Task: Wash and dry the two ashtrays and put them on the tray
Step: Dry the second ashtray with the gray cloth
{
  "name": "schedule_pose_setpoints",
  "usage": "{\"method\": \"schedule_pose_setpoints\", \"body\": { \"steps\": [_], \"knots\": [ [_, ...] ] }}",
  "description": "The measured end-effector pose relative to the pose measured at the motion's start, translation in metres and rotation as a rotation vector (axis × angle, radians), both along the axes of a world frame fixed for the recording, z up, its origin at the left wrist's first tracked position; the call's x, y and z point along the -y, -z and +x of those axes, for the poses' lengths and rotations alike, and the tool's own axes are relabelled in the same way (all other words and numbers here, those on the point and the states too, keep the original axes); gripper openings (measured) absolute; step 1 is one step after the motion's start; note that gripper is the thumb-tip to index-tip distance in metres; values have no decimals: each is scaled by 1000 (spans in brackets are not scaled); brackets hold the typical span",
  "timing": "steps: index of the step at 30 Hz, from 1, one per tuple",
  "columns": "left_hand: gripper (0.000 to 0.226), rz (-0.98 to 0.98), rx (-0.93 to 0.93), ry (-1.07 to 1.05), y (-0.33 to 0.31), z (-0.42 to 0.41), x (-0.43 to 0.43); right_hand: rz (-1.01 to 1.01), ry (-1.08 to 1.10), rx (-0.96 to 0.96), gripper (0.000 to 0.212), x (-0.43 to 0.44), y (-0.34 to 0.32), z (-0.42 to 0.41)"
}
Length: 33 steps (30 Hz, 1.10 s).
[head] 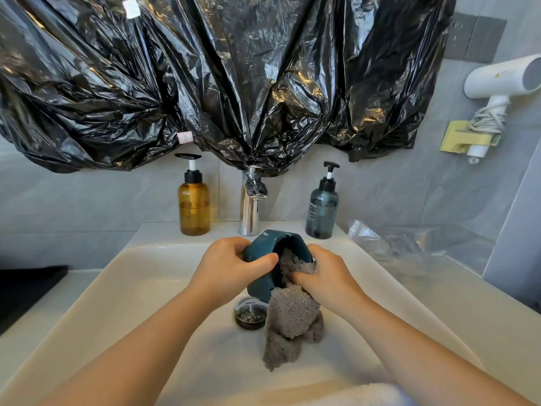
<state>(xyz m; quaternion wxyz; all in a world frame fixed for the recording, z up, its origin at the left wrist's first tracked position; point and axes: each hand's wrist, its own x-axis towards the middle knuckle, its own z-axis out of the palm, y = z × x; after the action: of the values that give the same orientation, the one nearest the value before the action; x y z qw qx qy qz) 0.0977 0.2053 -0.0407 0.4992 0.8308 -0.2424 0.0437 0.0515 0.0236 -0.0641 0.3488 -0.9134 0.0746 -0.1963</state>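
Note:
A dark teal round ashtray (265, 250) is held on its side above the white sink (146, 276), its hollow facing right. My left hand (231, 263) grips its outer wall, thumb across the front rim. My right hand (322, 272) holds a grey fluffy cloth (292, 317) and pushes part of it into the ashtray's hollow. The rest of the cloth hangs down into the basin. A second ashtray and a tray are not in view.
A chrome faucet (250, 209) stands behind the ashtray, between an amber pump bottle (194, 206) and a dark blue pump bottle (322, 212). The drain (248, 313) lies below the hands. Black plastic (219, 77) covers the mirror. A white hair dryer (503, 80) hangs at right. Clear plastic bag (409, 238) lies on the right counter.

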Motion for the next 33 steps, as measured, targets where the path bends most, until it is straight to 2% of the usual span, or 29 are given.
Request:
{"method": "schedule_pose_setpoints", "body": {
  "steps": [3, 6, 9, 12, 15, 18, 22, 25, 28, 33],
  "knots": [
    [41, -111, -152, 50, 4, 0, 2, 105, 31, 11, 13, 3, 1, 2],
    [58, -79, -197, 106, 6, -3, 8, 204, 88, 46, 9, 4, 1, 4],
    [44, -127, -165, 96, 8, -5, 13, 289, 103, 50, 15, 6, 3, 5],
    [34, -190, -187, 83, 11, -2, 12, 318, 62, 6, 29, 2, 3, 5],
    [36, -209, -242, 81, 12, 0, 9, 366, 1, -72, 43, -3, 2, 2],
    [41, -196, -247, 88, 11, -1, 11, 327, -13, -86, 51, 1, 4, 3],
    [40, -180, -184, 87, 8, 1, 8, 263, -69, -105, 43, 13, 4, 4],
    [24, -152, -137, 81, 5, 4, 2, 186, -106, -100, 23, 19, 0, 0],
    [16, -162, -154, 79, 4, 5, 0, 132, -84, -59, 38, 18, 1, 0],
    [23, -189, -186, 67, 5, 6, 2, 203, 55, 46, 70, 7, -4, -4]
  ]
}}
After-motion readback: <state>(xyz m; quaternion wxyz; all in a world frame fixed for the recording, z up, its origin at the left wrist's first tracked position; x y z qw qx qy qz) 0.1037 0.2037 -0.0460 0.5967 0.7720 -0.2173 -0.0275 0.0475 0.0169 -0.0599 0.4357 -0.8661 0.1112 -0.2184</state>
